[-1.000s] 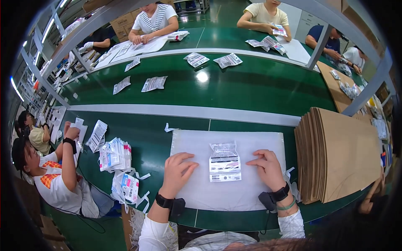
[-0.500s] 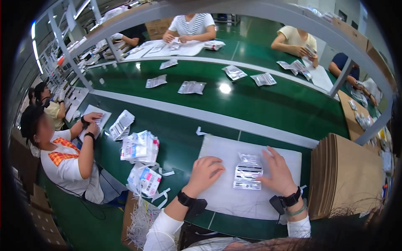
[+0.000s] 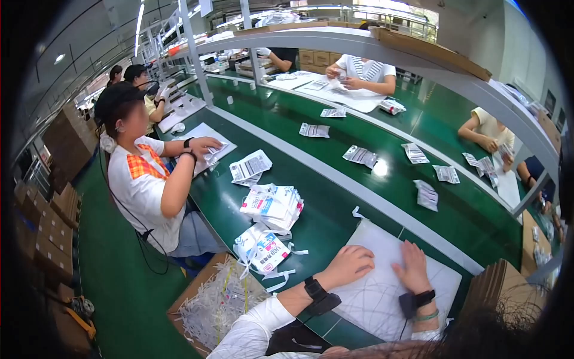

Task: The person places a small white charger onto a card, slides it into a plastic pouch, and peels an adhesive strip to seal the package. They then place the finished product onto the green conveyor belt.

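Observation:
My left hand (image 3: pixel 354 264) rests palm-down on the white foam mat (image 3: pixel 373 302), its fingers bent slightly, with nothing in it. To its right my right hand (image 3: pixel 412 267) reaches forward over the same mat, empty, fingers stretched out. A silver packet (image 3: pixel 426 195) lies on the green conveyor surface beyond the rail, ahead of my right hand. Left of my left arm sits a stack of white printed pouches (image 3: pixel 272 205). Nearer to me is another white pouch (image 3: pixel 263 248) with loose paper strips around it.
Several silver packets (image 3: pixel 360 157) lie along the green surface behind a grey rail (image 3: pixel 335 181). Cardboard sheets (image 3: pixel 496 287) stand at the right. A box of shredded strips (image 3: pixel 218 302) is below left. A co-worker (image 3: pixel 143 173) sits at the left; others work across.
My view has swung left. The silver packet has left the mat, and one more packet now lies beyond the rail. Both hands remain over the mat, empty.

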The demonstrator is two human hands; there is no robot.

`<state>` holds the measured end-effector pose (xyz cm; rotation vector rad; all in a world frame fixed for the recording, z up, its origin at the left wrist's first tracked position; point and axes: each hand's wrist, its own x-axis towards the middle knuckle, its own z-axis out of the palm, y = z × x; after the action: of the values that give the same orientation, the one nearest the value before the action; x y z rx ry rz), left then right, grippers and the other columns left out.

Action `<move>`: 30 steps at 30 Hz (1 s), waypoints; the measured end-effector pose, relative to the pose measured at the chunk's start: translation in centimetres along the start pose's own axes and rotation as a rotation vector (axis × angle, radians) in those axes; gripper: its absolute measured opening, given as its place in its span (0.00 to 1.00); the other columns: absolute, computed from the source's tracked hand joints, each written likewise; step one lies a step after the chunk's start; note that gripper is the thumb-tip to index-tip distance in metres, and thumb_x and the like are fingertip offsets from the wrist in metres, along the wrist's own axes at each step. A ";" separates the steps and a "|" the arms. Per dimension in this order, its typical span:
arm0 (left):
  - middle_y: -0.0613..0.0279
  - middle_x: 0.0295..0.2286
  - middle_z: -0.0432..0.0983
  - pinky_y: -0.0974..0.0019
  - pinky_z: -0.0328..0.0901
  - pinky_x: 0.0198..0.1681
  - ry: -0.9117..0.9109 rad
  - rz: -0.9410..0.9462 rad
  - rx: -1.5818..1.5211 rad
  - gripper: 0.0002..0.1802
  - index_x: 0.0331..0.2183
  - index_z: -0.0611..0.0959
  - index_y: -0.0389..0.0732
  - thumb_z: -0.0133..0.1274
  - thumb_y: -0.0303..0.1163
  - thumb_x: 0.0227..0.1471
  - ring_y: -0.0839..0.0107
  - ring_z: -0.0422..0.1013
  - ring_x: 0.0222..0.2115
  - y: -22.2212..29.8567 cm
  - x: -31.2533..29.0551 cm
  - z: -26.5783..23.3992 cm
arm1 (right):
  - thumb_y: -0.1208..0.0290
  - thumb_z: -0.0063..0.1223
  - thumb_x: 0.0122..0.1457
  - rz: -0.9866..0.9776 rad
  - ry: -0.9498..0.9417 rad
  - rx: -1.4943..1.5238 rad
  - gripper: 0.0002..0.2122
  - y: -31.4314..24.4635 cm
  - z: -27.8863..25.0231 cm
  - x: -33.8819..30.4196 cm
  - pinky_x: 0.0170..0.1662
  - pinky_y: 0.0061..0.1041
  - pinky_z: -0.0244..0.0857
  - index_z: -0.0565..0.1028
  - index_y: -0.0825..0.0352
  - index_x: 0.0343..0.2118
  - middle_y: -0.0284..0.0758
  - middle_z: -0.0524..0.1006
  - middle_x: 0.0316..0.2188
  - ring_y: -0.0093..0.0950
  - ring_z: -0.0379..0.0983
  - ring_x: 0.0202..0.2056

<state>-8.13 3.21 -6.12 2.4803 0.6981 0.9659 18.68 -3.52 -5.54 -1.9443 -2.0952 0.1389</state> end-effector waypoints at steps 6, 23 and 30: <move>0.66 0.44 0.76 0.59 0.67 0.47 0.000 -0.054 0.247 0.13 0.40 0.83 0.47 0.60 0.33 0.49 0.61 0.70 0.48 1.8 -1.8 -6.9 | 0.54 0.55 0.57 -0.049 0.039 0.049 0.31 -1.5 -1.0 -0.7 0.67 0.47 0.42 0.65 0.62 0.62 0.42 0.58 0.66 0.45 0.52 0.66; 0.60 0.30 0.82 0.63 0.68 0.34 0.067 -0.873 0.344 0.13 0.32 0.88 0.46 0.61 0.43 0.50 0.62 0.76 0.29 -0.9 -11.0 -15.7 | 0.54 0.55 0.56 -0.049 0.109 0.078 0.30 -1.0 0.0 -0.6 0.68 0.46 0.40 0.66 0.61 0.61 0.41 0.60 0.65 0.43 0.52 0.66; 0.61 0.33 0.83 0.69 0.68 0.35 0.353 -0.919 -0.021 0.13 0.39 0.84 0.38 0.56 0.37 0.58 0.69 0.78 0.33 0.2 -9.6 -17.9 | 0.53 0.55 0.57 -0.032 0.097 0.104 0.30 -1.3 0.1 -0.4 0.69 0.45 0.39 0.67 0.61 0.61 0.42 0.59 0.65 0.43 0.51 0.66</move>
<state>-26.89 0.61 1.37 1.6260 1.7040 0.9882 17.44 -3.98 -5.40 -1.8194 -2.0151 0.1404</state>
